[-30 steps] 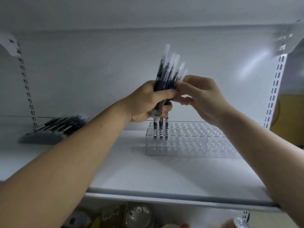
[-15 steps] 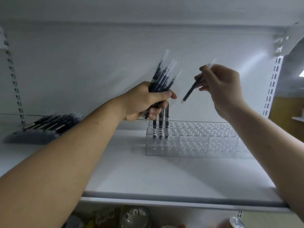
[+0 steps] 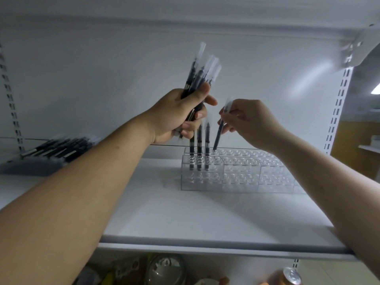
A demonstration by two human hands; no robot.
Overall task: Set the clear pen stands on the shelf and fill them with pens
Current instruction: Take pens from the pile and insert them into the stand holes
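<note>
Clear pen stands with rows of holes sit side by side on the white shelf. Three dark pens stand upright in the back left holes. My left hand grips a bundle of pens with clear caps, held above the stands' left end. My right hand pinches a single dark pen, tilted, with its lower tip at a hole just right of the standing pens.
A grey tray of dark pens lies on the shelf at the left. Slotted uprights flank the back panel. Below the shelf edge are jars and a can.
My right hand has come down from beside the bundle and brought its single pen to the stand. My left hand with the bundle has barely moved.
</note>
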